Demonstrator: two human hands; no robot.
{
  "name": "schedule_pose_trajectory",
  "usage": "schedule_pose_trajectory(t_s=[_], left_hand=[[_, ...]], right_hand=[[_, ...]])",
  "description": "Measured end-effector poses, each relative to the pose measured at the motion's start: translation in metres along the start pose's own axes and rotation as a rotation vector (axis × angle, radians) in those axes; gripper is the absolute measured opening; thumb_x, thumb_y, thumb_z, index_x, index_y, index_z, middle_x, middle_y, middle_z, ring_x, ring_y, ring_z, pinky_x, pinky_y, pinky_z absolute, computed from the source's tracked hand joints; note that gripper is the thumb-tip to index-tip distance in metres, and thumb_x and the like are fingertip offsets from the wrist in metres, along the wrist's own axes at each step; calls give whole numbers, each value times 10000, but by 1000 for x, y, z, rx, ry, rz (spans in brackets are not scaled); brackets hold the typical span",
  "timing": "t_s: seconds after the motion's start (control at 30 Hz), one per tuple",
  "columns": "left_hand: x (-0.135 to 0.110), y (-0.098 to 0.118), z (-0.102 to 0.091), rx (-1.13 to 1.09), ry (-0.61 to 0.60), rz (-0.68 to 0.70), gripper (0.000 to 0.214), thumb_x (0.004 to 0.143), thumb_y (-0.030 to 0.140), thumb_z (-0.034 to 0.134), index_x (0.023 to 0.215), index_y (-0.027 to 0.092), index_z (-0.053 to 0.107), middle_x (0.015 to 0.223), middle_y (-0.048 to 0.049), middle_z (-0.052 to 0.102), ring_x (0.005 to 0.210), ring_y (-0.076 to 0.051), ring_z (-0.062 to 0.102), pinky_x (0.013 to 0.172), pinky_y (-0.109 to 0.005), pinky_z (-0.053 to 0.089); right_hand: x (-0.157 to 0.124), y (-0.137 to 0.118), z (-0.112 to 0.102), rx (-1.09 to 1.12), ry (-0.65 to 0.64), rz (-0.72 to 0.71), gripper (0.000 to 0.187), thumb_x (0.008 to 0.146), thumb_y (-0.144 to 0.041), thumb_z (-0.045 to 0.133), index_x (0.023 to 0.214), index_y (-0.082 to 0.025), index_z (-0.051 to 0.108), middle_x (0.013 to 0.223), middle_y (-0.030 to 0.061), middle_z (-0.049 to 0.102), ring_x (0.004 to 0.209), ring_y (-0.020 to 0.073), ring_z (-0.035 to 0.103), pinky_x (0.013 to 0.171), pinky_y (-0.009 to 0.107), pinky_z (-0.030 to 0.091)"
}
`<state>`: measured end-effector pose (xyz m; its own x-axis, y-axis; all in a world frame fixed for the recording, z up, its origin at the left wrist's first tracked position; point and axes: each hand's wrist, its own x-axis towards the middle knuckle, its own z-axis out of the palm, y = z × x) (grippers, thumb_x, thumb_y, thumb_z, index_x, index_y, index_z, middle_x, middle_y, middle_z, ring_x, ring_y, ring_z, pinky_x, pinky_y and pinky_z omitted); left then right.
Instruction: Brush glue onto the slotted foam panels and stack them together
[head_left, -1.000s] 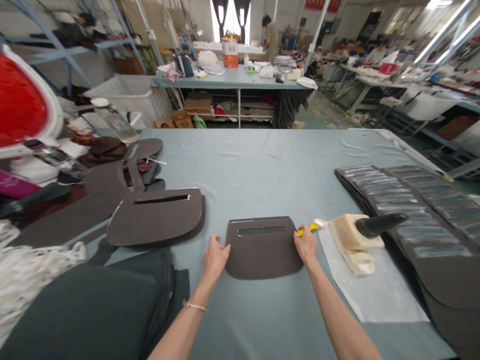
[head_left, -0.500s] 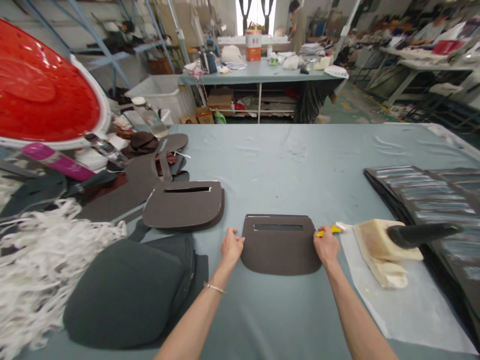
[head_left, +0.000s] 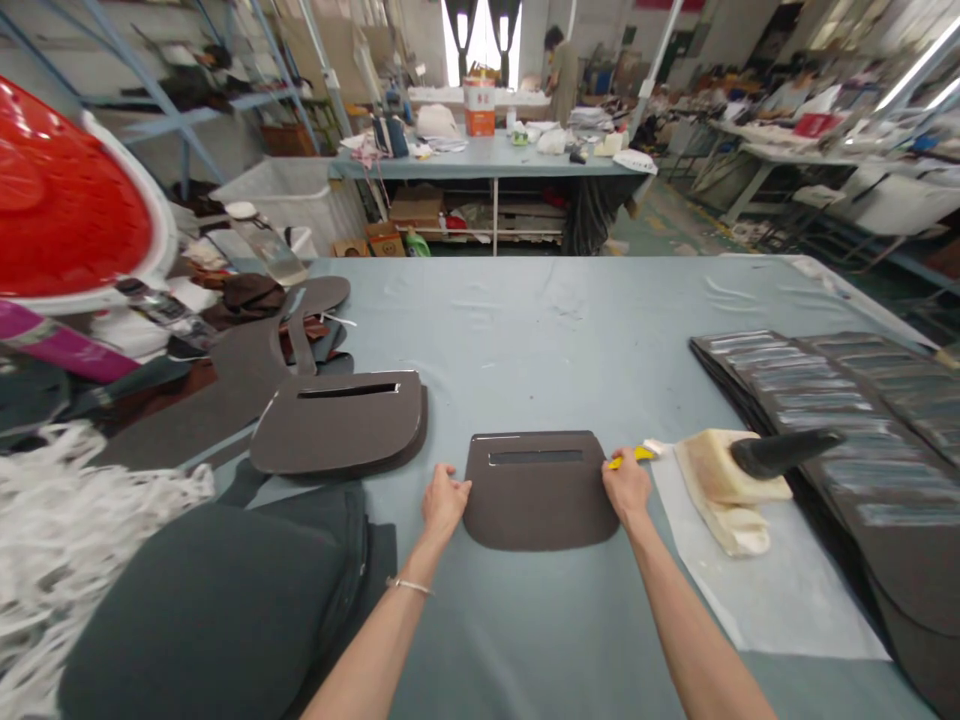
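Dark brown slotted panel (head_left: pixel 540 510) lies flat on the blue-grey table cover (head_left: pixel 570 330), with a long narrow slot (head_left: pixel 535 457) near its straight upper edge and a rounded lower edge. It sits between the two hands, which are apart, one at each side of it. The left hand (head_left: pixel 444 503) is at the panel's left edge, fingers lightly curled and touching it, not clamped on it, and a thin bracelet (head_left: pixel 409 586) circles that wrist. The right hand (head_left: pixel 627 490) lies over the panel's right edge, with a small yellow tool (head_left: pixel 634 457) poking out just past it; whether that hand grips the tool or only lies beside it, I cannot tell.

Left of the panel, and near it, lies a second slotted panel (head_left: pixel 337 425) on a matching dark layer, with a dark grey padded piece (head_left: pixel 202 610) nearer the body and white shredded strips (head_left: pixel 67 520) farther out. Right of the panel, just beyond the tool, a cream foam block (head_left: pixel 712 490) with a dark horn-shaped form (head_left: pixel 780 452) sits on a white sheet (head_left: pixel 757 590), and a stack of dark panels (head_left: pixel 825 430) lies beyond it. Well behind the panel, past the table's far edge, a standing person (head_left: pixel 562 75) is at a workbench (head_left: pixel 487 170)
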<state>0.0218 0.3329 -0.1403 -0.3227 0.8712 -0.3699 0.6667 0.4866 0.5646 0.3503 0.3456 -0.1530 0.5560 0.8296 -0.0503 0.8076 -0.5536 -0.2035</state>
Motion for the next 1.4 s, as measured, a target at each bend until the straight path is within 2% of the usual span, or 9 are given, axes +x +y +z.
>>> schedule_pose_trajectory(t_s=[0.4, 0.87, 1.0, 1.1, 1.2, 1.3, 1.4], left_hand=[[-2, -2, 3, 10, 5, 30, 324, 754, 334, 594, 1037, 213, 492, 856, -58, 704, 848, -224, 645, 706, -305, 406], [-10, 1, 4, 61, 13, 64, 307, 779, 316, 564, 1057, 217, 478, 815, -36, 663, 789, -209, 618, 683, -300, 399], [-20, 7, 11, 95, 75, 151, 236, 817, 255, 480, 1048, 211, 501, 996, -86, 592, 886, -205, 572, 733, -308, 403], [-26, 12, 11, 97, 94, 198, 173, 842, 230, 416, 913, 194, 570, 1019, -104, 553, 889, -200, 549, 764, -315, 408], [-30, 11, -7, 67, 99, 212, 216, 862, 253, 397, 887, 197, 604, 951, -72, 571, 878, -170, 553, 799, -292, 419], [-45, -11, -47, 61, 168, 213, 249, 874, 314, 404, 1012, 228, 592, 1034, -49, 574, 971, -163, 535, 882, -305, 399], [-75, -58, -95, 191, 443, 136, 355, 850, 353, 458, 1172, 214, 514, 1213, -97, 505, 1141, -241, 439, 964, -410, 335]], right_hand=[[-2, -4, -7, 16, -28, 6, 204, 851, -270, 502, 1027, -195, 573, 773, 71, 639, 711, 188, 605, 585, 257, 302], [-1, -2, -3, -19, -27, -1, 204, 852, -283, 496, 1023, -197, 566, 774, 70, 627, 711, 185, 591, 589, 256, 319], [-5, -6, -5, -22, 70, -89, 202, 812, -244, 527, 999, -177, 564, 892, 97, 608, 832, 198, 570, 621, 251, 335], [-6, -5, -9, 28, 19, -115, 228, 786, -164, 478, 991, -175, 577, 863, 99, 598, 827, 207, 560, 624, 261, 346], [-4, 6, -12, 155, -54, -110, 322, 741, -127, 434, 1029, -150, 576, 797, 87, 594, 728, 195, 555, 613, 272, 361], [-4, 24, -9, 206, 0, -116, 341, 758, -232, 432, 1053, -131, 569, 799, 97, 594, 712, 227, 552, 614, 307, 375], [-12, 36, -2, 201, 104, -128, 322, 777, -397, 452, 970, -173, 580, 837, 118, 606, 697, 261, 548, 606, 348, 383]])
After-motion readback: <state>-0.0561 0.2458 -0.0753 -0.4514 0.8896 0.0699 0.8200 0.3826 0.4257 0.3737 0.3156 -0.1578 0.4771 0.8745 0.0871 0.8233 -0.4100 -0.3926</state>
